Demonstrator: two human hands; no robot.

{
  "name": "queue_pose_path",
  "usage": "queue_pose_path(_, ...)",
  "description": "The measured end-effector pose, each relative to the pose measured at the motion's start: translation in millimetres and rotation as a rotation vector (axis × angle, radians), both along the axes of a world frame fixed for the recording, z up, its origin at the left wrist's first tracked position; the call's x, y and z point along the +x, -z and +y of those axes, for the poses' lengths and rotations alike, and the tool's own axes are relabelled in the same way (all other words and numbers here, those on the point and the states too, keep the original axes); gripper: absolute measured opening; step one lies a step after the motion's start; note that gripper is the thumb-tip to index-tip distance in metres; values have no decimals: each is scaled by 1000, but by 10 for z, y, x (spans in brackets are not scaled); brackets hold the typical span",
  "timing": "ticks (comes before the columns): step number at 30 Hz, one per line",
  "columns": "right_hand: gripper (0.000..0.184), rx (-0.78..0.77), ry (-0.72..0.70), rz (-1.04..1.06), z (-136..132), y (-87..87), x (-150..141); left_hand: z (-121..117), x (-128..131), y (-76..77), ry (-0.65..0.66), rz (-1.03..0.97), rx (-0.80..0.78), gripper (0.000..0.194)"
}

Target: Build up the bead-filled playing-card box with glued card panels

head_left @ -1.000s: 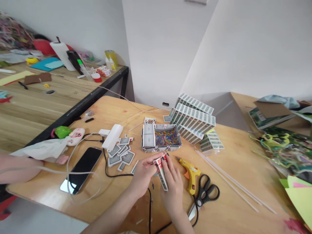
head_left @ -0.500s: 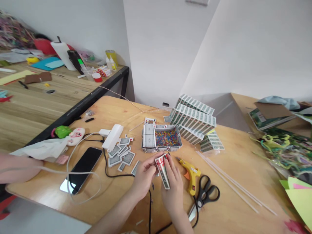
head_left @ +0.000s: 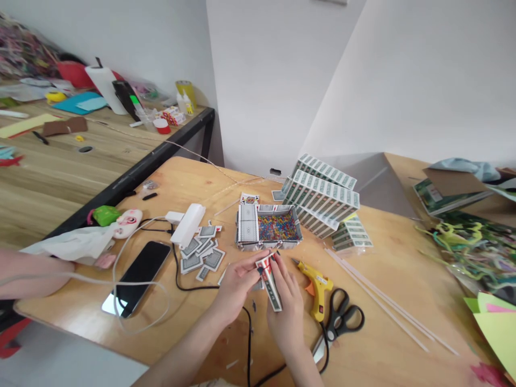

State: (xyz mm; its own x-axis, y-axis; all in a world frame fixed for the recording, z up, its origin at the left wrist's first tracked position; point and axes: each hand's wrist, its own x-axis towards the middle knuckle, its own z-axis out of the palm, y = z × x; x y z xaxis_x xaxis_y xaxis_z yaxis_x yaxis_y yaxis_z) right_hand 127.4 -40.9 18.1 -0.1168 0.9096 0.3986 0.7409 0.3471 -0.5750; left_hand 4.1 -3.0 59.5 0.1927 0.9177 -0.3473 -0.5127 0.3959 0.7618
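My right hand (head_left: 285, 303) is wrapped round the side of a small playing card box (head_left: 271, 285), held upright over the table's front part. The fingers of my left hand (head_left: 237, 282) pinch the box's red and white top end. Just beyond my hands lies a tray built of playing cards (head_left: 248, 226), with many small coloured pieces in one section. To the right of my right hand are a yellow glue gun (head_left: 320, 290) and black-handled scissors (head_left: 342, 320). Cut grey-backed playing cards (head_left: 201, 252) lie in a loose heap left of the tray.
Stacked rows of card boxes (head_left: 324, 196) stand at the back right, with white glue sticks (head_left: 382, 301) in front. A phone (head_left: 139, 277), a white power strip (head_left: 188, 224) and cables lie left. Another person's arm (head_left: 34, 274) rests at the left edge.
The view has shifted slightly. My hands still grip the card box at nearly the same place, with only a small movement of the left fingers at its top.
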Motion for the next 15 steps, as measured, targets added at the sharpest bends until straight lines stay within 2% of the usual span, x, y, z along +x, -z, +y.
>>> queue_pose_path(7, 79, 36, 27, -48, -13, -11, -29, -3, 28, -14, -56, -43, -71, 33)
queue_pose_path(11, 70, 2, 10, 54, -3, -95, -56, 1, 10, -27, -80, -66, -104, 36)
queue_pose_path(15, 72, -67, 44, 175, -6, -125, -81, 12, -14, -38, -80, -76, -132, 37)
